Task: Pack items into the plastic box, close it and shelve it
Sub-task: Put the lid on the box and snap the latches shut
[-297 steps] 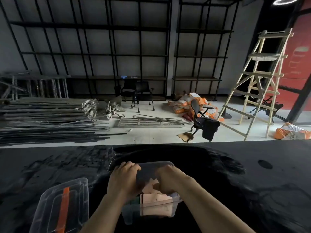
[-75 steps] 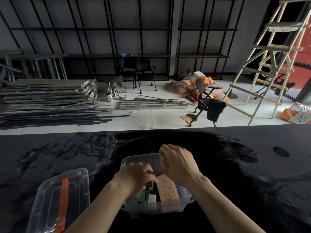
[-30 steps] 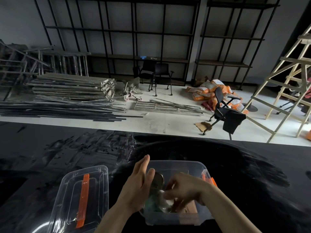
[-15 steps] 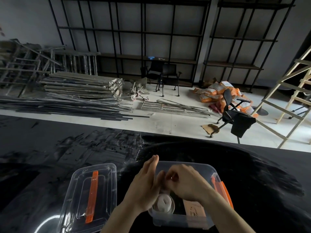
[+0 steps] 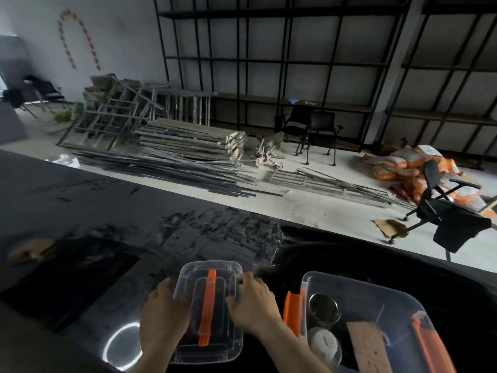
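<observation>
A clear plastic lid (image 5: 208,308) with an orange handle lies on the glossy black table (image 5: 107,230). My left hand (image 5: 164,316) grips its left edge and my right hand (image 5: 252,308) grips its right edge. To the right stands the open clear plastic box (image 5: 376,294) with orange side latches (image 5: 291,310). Inside it I see a round metal tin (image 5: 322,309), a white roll (image 5: 324,344) and a brown cardboard packet (image 5: 368,348). The box's near end is cut off by the frame.
Black metal shelving (image 5: 295,63) lines the far wall. On the floor beyond the table lie stacked metal bars (image 5: 188,149), orange sacks (image 5: 403,162) and a tipped office chair (image 5: 443,205). A brown object (image 5: 29,251) rests at the table's left.
Both hands left the box and moved left onto the lid, gripping its two sides. The view swung left, so the box now sits at the right.
</observation>
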Tool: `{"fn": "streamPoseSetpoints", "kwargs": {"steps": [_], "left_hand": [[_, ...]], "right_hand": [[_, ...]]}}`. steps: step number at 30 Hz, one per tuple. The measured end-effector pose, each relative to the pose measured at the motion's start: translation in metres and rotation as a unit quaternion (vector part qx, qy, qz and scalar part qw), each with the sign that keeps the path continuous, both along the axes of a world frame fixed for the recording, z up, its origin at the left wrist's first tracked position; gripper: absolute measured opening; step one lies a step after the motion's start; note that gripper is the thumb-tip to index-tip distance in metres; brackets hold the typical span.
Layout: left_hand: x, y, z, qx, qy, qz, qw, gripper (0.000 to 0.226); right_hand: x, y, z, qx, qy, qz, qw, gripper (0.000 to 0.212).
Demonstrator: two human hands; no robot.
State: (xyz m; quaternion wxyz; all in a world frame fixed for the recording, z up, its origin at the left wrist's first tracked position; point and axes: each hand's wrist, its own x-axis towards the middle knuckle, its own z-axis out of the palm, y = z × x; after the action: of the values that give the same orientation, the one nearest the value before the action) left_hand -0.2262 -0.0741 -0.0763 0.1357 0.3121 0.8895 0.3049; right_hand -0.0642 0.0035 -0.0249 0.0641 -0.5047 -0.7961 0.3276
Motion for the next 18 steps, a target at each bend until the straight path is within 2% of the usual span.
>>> {"fn": "streamPoseSetpoints", "kwargs": {"steps": [3, 7, 9, 12, 14, 18], "left_hand": [[-0.006, -0.014, -0.007, -0.049, -0.034, 0.002, 0.998, 0.062], [-0.007, -0.021, -0.006, -0.049, -0.065, -0.017, 0.997, 0.027], [-0.008, -0.021, -0.003, -0.034, -0.088, 0.010, 0.996, 0.022], [-0.014, -0.018, 0.005, 0.029, -0.128, 0.066, 0.989, 0.020], [-0.016, -0.011, 0.018, 0.089, -0.160, 0.089, 0.979, 0.021], [-0.014, 0.013, 0.057, 0.195, -0.246, 0.060, 0.947, 0.016]], "right_hand": [[-0.012, -0.003, -0.024, -0.077, -0.046, -0.046, 0.995, 0.060], [-0.021, -0.003, -0.031, -0.099, -0.024, -0.098, 0.990, 0.051], [-0.021, 0.000, -0.030, -0.113, -0.001, -0.126, 0.986, 0.043], [-0.019, 0.006, -0.023, -0.109, 0.039, -0.166, 0.979, 0.038], [-0.017, 0.014, -0.013, -0.089, 0.075, -0.183, 0.976, 0.042], [-0.004, 0.036, 0.022, -0.062, 0.187, -0.237, 0.951, 0.037]]}}
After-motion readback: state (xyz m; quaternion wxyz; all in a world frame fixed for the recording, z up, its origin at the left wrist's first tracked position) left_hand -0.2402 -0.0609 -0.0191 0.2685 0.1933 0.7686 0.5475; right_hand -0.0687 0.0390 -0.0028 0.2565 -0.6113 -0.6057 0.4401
